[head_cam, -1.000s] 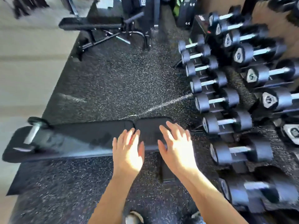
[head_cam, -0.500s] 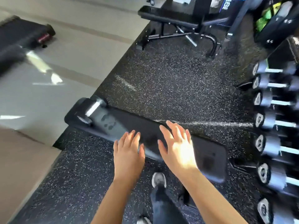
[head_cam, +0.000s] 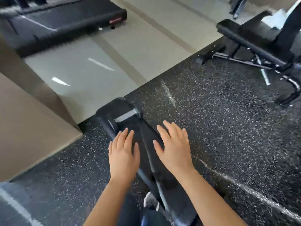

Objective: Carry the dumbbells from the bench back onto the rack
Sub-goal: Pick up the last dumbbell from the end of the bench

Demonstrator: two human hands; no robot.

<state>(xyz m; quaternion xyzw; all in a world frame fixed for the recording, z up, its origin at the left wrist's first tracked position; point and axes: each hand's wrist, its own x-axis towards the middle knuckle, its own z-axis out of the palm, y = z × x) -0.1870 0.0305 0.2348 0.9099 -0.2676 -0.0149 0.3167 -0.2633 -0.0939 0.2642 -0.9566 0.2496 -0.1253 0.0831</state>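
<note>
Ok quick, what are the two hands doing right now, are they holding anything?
Left hand: open, fingers flat, holding nothing, just short of the dumbbell on the bench.
Right hand: open, fingers spread, holding nothing.

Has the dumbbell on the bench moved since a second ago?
No. The dumbbell still lies at the bench's far end; only the camera turned.
</note>
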